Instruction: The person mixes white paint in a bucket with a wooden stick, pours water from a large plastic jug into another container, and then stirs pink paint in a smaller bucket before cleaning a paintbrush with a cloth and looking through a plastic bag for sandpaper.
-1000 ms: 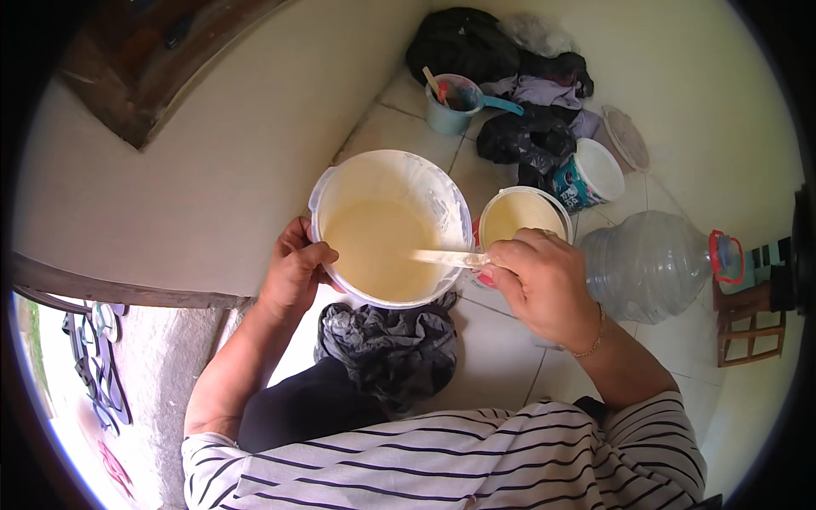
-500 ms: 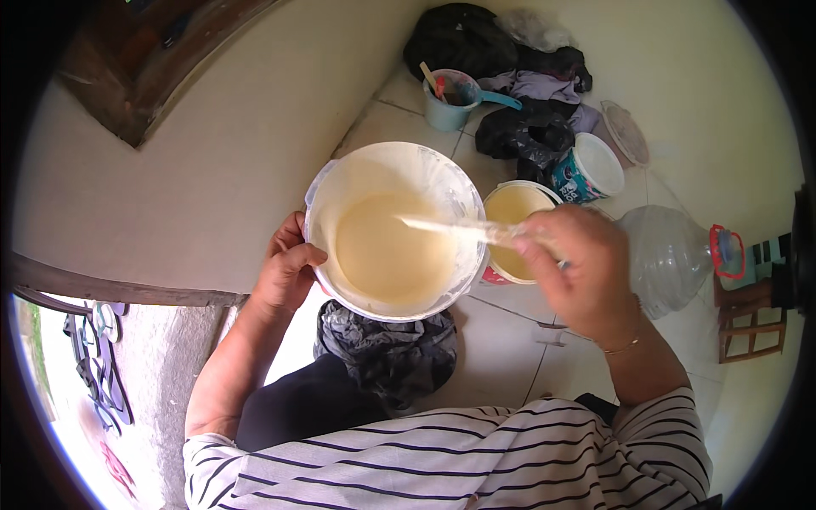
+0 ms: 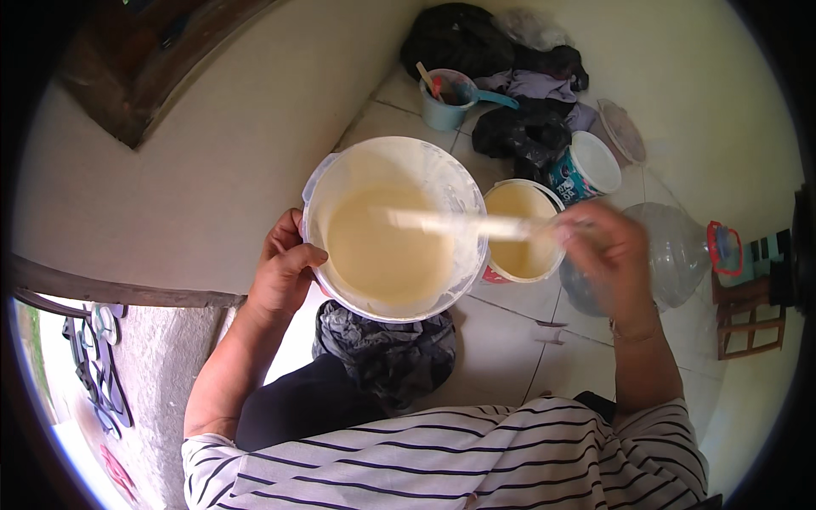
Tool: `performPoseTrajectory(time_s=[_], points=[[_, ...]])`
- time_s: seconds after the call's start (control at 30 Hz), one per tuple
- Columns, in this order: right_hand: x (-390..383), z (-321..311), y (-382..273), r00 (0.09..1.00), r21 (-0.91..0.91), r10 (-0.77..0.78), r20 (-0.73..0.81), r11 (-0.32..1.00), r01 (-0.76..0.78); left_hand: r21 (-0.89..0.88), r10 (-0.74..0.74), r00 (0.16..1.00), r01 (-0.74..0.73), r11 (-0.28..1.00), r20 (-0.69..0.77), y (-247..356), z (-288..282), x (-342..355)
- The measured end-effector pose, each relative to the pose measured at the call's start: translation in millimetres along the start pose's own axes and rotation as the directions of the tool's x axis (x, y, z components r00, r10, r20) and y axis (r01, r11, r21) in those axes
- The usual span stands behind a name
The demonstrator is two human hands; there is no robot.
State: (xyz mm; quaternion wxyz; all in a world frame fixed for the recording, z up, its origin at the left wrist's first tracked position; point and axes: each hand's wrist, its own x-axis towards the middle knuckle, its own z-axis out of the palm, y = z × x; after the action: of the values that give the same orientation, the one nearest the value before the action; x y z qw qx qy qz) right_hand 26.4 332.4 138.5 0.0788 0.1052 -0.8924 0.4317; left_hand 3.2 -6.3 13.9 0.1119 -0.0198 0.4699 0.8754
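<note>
The left hand (image 3: 285, 262) grips the bucket (image 3: 408, 153) at its rim, above a dark bundle (image 3: 382, 357). The right hand (image 3: 605, 246), blurred, clasps a stick (image 3: 503, 227) over the cream liquid (image 3: 382, 259); whether its tip is dipped is unclear. The liquid looks mostly smooth, so mixing seems well along; wall smears remain. The tub (image 3: 513, 183) crowds the stick from below; the bottle (image 3: 676, 255) lies behind the right hand, the dipper (image 3: 444, 116) well apart.

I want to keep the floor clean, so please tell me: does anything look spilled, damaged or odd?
Smears inside the bucket in the left hand look ordinary, and I see no spill. Two small dark marks on the pale floor, between the neighbouring tub and the shirt, look odd but are too small to identify.
</note>
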Motion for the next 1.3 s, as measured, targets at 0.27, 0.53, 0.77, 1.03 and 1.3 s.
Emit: performPoseTrajectory(time_s=[0.27,0.53,0.77,1.03,1.3], points=[[23,40,-18,0.868,-0.443,-0.483,0.11,0.758,0.478,0.347,0.044,0.994,-0.075,0.935,0.096,31,42,-11],[5,78,12,0.93,-0.219,-0.336,0.152,0.906,0.363,0.581,0.084,0.988,-0.143,0.802,0.127,37,43,-10],[-5,22,-7,0.999,0.006,0.011,0.032,1.0,-0.011,0.298,0.042,0.999,-0.047,0.953,0.024,25,27,-6],[-17,-37,-64,0.949,-0.146,-0.201,-0.241,0.975,0.169,0.202,0.024,0.999,-0.015,0.979,-0.042,21,21,-1],[-23,-31,-66,0.907,-0.145,-0.256,-0.333,0.965,0.219,0.178,0.026,0.998,-0.014,0.984,-0.066,16,25,4]])
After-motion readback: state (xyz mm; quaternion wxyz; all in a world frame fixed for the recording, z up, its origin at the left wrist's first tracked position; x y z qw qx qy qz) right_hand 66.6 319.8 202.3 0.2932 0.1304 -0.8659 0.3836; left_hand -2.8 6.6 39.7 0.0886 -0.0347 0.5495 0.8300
